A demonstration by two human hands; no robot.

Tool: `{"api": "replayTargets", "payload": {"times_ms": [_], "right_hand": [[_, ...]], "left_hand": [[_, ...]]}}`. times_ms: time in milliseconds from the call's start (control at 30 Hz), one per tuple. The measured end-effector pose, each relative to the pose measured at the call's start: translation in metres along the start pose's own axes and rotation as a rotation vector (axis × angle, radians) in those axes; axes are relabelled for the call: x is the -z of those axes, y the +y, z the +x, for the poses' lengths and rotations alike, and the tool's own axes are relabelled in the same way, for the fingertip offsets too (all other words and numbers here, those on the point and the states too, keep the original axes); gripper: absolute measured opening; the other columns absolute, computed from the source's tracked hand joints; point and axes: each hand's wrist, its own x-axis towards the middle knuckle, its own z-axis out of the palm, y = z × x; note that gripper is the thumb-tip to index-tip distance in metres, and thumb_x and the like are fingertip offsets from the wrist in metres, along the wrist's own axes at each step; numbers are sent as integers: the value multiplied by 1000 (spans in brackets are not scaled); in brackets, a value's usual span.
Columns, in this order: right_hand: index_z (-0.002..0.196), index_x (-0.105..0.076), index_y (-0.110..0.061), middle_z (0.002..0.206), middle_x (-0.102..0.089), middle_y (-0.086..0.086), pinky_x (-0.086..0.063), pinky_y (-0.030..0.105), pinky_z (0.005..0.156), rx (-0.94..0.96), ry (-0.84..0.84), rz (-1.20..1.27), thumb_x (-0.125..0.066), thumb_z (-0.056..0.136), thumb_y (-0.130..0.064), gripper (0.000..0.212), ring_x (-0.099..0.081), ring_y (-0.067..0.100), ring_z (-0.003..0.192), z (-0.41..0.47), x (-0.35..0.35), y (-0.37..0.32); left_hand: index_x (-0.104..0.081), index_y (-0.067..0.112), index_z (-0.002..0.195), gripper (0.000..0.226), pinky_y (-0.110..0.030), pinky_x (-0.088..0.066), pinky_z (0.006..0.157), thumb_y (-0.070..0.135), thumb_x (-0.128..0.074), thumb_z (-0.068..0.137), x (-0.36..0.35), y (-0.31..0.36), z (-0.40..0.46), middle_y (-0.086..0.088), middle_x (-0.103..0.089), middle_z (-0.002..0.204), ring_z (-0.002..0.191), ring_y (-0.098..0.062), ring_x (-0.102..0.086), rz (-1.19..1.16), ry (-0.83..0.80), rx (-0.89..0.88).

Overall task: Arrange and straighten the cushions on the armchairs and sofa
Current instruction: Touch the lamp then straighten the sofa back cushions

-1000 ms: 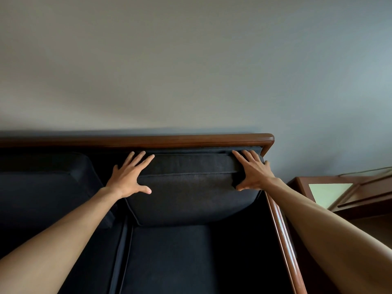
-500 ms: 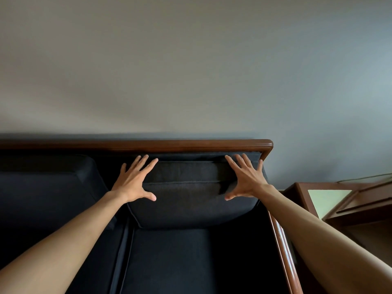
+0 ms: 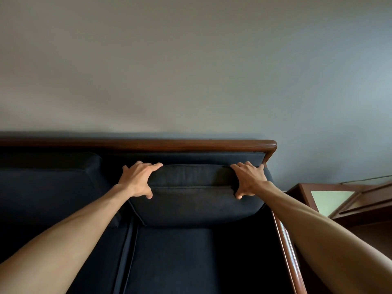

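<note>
Two cushions (image 3: 195, 200); side table (image 3: 305, 188) nearby

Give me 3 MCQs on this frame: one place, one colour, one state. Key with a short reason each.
1. Where does the side table stand?
A. right of the sofa
B. left of the sofa
C. on the seat

2. What colour is the back cushion?
A. red
B. white
C. dark navy

3. What is the left hand doing?
A. hanging idle
B. gripping the cushion's top corner
C. resting on the wooden rail

Key: A, the table shows past the sofa's right arm; C, the fabric is dark navy all over; B, fingers curl over the top edge, thumb on the front, as with the right hand.
</note>
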Motion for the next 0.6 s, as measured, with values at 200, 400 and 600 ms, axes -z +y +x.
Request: {"api": "replayTargets", "payload": {"times_ms": [200,400,600], "right_hand": [[148,-30,-25,133,-49,1,-37,68,97,-1,-65,11,-87,54,-49,112,-41,28,129,21,12,0],[130,-48,-34,119,-58,-1,-45,64,92,-38,-120,61,-88,48,-46,92,-52,29,118,31,19,19],[145,-31,-34,133,-49,-1,-40,69,94,6,-119,89,-86,55,-49,106,-44,29,128,37,19,19]], "left_hand": [[-27,41,149,119,-63,-36,100,30,-92,50,10,-10,21,5,-45,149,138,-27,-37,-45,-58,13],[-37,43,144,112,-57,-42,96,32,-93,47,31,1,41,-7,-54,140,126,-35,-50,-26,-92,11],[-33,46,144,116,-54,-46,93,30,-93,47,27,-7,48,-6,-49,145,130,-35,-47,-53,-140,62]]}}
